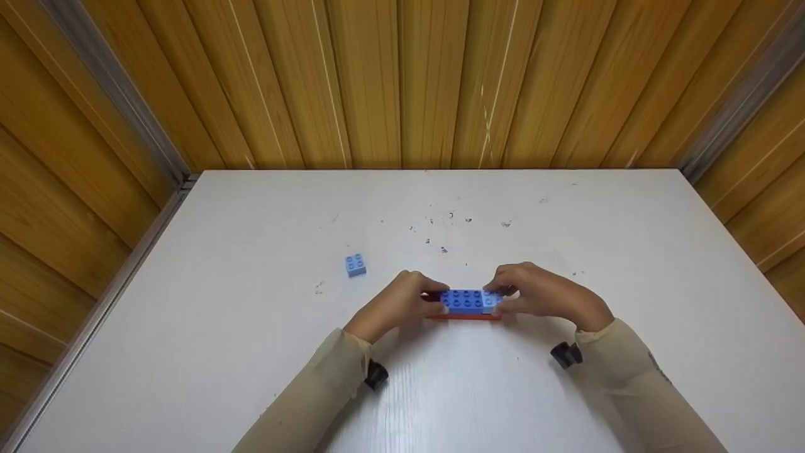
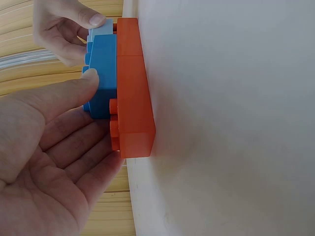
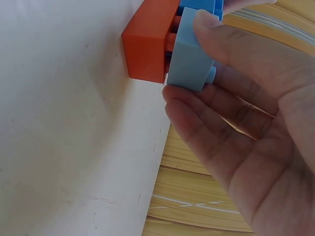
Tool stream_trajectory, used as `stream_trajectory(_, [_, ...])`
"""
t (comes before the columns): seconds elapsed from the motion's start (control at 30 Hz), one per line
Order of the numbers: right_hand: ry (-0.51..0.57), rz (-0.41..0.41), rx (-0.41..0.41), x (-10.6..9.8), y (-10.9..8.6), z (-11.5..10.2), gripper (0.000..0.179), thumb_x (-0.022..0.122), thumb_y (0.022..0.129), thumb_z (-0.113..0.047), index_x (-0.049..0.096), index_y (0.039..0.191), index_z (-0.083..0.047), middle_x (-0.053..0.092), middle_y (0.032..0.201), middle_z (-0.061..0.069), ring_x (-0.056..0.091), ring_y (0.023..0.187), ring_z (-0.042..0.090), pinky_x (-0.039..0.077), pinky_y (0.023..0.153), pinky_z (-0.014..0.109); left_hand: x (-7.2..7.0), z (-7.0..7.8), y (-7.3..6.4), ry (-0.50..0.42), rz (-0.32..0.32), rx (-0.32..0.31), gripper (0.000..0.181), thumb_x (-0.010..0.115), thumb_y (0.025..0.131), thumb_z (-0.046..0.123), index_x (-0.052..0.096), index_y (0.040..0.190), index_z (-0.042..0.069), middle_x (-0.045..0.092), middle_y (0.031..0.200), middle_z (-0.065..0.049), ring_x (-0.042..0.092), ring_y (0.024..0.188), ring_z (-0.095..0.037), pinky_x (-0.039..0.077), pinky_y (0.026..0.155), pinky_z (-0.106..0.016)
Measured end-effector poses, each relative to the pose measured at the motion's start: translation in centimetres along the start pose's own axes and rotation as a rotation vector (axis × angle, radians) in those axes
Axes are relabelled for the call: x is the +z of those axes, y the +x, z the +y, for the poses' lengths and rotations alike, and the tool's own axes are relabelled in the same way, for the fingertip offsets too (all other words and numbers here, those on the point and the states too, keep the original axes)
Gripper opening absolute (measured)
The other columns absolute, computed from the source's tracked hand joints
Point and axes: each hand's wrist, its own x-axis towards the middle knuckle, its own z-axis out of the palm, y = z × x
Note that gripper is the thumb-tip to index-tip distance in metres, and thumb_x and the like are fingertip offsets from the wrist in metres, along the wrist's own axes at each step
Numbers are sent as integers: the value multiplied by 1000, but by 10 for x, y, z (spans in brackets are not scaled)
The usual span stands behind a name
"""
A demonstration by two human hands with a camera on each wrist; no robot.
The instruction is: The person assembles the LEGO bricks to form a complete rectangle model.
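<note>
Left hand point(image 1: 402, 301) pinches a dark blue toy building brick point(image 1: 464, 302) between thumb and fingers. At its right end, the right hand point(image 1: 544, 294) pinches a smaller light blue brick point(image 3: 186, 54) by its sides. Both bricks lie over a row of orange-red bricks point(image 2: 132, 88) standing on the table; a seam shows in that row. Orange studs show uncovered at the row's left end in the left wrist view. A narrow gap with studs is visible between the light blue brick and the orange row in the right wrist view. The fingers partly cover both ends.
Another light blue brick point(image 1: 355, 265) with studs up sits on the white table point(image 1: 251, 251), beyond and left of the hands. Wood-look panels point(image 1: 427, 82) rise behind the table and at both sides. A black wrist camera point(image 1: 376, 375) sits under the left sleeve.
</note>
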Motion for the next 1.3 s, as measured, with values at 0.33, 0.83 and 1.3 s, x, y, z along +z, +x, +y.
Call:
stream_trajectory(0.33, [-15, 22, -19, 3, 0, 1, 30, 76, 80, -12, 71, 107, 0, 67, 95, 5, 65, 88, 20, 56, 78, 35, 0, 1, -1, 33, 3, 7, 37, 72, 86, 15, 67, 122, 9, 70, 116, -5, 64, 102, -12, 50, 95, -30])
stream_trajectory(0.83, [55, 3, 60, 3, 1, 1, 26, 77, 80, -15, 67, 101, -5, 67, 102, 7, 66, 94, 23, 55, 84, 39, 1, 1, -1, 16, -3, -45, 39, 71, 87, 16, 65, 125, 12, 69, 119, -3, 61, 99, -9, 50, 94, -28])
stream_trajectory(1.3, [76, 11, 21, 2, 0, 4, 25, 77, 80, -16, 67, 101, -6, 67, 102, 6, 66, 95, 25, 55, 84, 41, 1, 0, 0, 51, 3, -12, 40, 70, 88, 15, 64, 127, 11, 68, 119, -3, 60, 99, -8, 49, 90, -23])
